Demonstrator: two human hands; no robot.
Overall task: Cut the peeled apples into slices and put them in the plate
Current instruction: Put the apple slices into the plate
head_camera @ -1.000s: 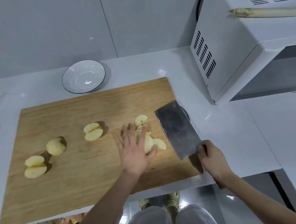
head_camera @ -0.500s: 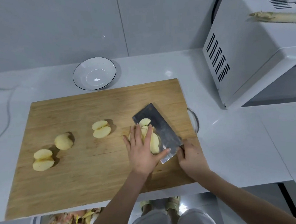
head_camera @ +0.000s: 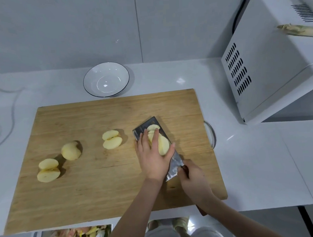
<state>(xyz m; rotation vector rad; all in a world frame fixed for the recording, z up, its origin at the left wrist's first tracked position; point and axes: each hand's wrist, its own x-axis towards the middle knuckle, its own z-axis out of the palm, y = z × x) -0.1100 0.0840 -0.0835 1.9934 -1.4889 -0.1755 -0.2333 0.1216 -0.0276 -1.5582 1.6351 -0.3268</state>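
White counter (head_camera: pixel 255 167) is filling most of what I am seeing through the head camera, with a white microwave (head_camera: pixel 269 65) sitting at its far right. Nearer me, a wooden cutting board (head_camera: pixel 101 185) is lying across the counter as the work surface. Just behind its far edge, an empty white plate (head_camera: pixel 120 73) with a dark rim is waiting, close enough, I am judging, for a short carry. A broad steel cleaver (head_camera: pixel 173 165) is lying nearly flat on the right part of the board and is serving as a scoop rather than cutting. The right hand (head_camera: pixel 194 180) is gripping its handle, fingers curled round it, though the handle itself is mostly hidden. The left hand (head_camera: pixel 152 159) is pressing down on the load, its fingers (head_camera: pixel 143 143) lying long and close together and the thumb resting against the right side, so nothing slides off when the blade lifts. Three groups of uncut apple pieces (head_camera: pixel 112 139) are sitting on the board to the left, well apart from the blade. The cut slices (head_camera: pixel 163 145) are resting in a stack on the blade under that left palm, not yet in the plate.
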